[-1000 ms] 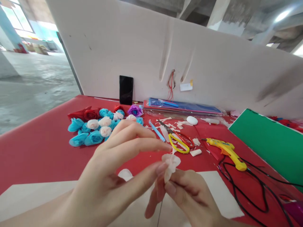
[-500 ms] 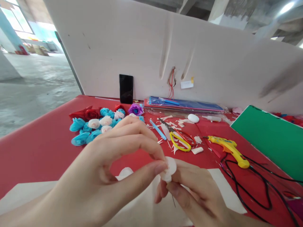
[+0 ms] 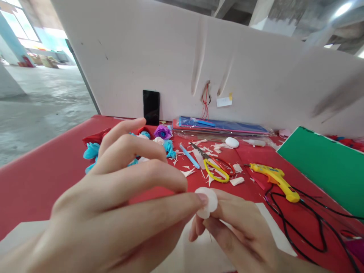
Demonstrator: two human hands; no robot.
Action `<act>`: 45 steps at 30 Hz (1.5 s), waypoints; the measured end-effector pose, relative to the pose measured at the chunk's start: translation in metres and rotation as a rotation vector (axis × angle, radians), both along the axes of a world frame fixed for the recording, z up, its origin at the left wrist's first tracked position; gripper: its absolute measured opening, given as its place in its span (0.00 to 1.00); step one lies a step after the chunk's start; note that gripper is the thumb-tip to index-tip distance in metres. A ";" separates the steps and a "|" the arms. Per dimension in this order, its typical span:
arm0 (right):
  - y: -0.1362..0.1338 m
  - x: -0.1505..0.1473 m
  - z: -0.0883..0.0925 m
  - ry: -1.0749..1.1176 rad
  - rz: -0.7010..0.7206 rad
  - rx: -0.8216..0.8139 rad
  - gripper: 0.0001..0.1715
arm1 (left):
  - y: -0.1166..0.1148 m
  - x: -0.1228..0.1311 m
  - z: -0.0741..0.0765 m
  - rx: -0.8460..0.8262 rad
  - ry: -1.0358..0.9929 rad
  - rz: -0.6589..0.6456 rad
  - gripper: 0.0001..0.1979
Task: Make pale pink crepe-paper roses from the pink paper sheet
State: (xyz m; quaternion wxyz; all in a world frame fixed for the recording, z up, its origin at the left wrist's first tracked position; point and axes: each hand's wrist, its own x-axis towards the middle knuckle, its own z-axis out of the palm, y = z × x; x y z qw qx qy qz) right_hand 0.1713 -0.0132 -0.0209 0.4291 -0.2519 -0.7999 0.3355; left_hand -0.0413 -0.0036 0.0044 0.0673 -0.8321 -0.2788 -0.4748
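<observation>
A small white paper flower [image 3: 211, 203] with a rounded petal is held between my two hands, over a pale sheet [image 3: 196, 254]. My right hand [image 3: 241, 223] pinches it from below at its base. Under those fingers a thin wire stem [image 3: 211, 237] pokes out. The thumb of my left hand [image 3: 122, 201] presses on the petal's face, with the index finger bent close behind and the other fingers raised and curled. Finished flowers in blue [image 3: 91, 151], red [image 3: 95, 138] and purple [image 3: 163, 132] lie beyond my left hand, which partly covers the group.
On the red table [image 3: 34, 182] are yellow-and-red-handled scissors [image 3: 216, 170], a blue pen [image 3: 189, 156], paper scraps and a white oval object [image 3: 232, 142]. A yellow glue gun [image 3: 277, 180] with a black cord [image 3: 321, 227] lies right, near a green board [image 3: 327, 170]. A phone [image 3: 151, 107] leans at the back.
My left hand has turned and its thumb has moved onto the petal's face, where thumb and fingertip pinched its edge before. Its other fingers have lifted and now hide more flowers.
</observation>
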 end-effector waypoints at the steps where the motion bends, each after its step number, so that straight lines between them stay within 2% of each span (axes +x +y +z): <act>1: 0.000 0.000 0.001 -0.007 0.004 0.002 0.12 | -0.001 0.000 -0.001 0.000 -0.006 0.008 0.20; 4: 0.000 0.000 0.001 -0.011 -0.008 0.005 0.12 | -0.004 0.000 0.000 0.003 -0.025 0.005 0.19; 10: -0.001 0.002 0.001 -0.004 -0.005 0.000 0.13 | -0.002 0.002 0.001 -0.012 -0.035 -0.055 0.25; 15: 0.000 0.001 0.003 0.018 -0.030 0.027 0.12 | 0.002 -0.002 0.001 -0.130 -0.073 -0.073 0.17; 21: -0.001 0.000 0.002 0.019 -0.018 0.000 0.13 | 0.003 -0.005 0.005 -0.039 0.091 -0.103 0.21; 24: -0.003 0.001 0.001 0.003 -0.020 0.000 0.12 | 0.004 -0.004 0.007 -0.049 0.073 -0.136 0.20; 30: -0.005 0.001 -0.001 -0.003 -0.038 0.018 0.12 | 0.002 -0.003 0.005 -0.054 -0.061 -0.153 0.30; 36: -0.002 0.000 -0.001 0.025 -0.027 0.029 0.11 | 0.001 -0.005 0.003 -0.070 -0.004 -0.097 0.16; 41: -0.002 0.001 0.000 0.008 -0.029 0.065 0.12 | 0.002 -0.007 0.012 -0.126 0.027 -0.079 0.13; 45: -0.001 0.002 -0.002 -0.059 -0.123 0.216 0.11 | -0.003 -0.006 0.015 -0.088 0.067 -0.032 0.12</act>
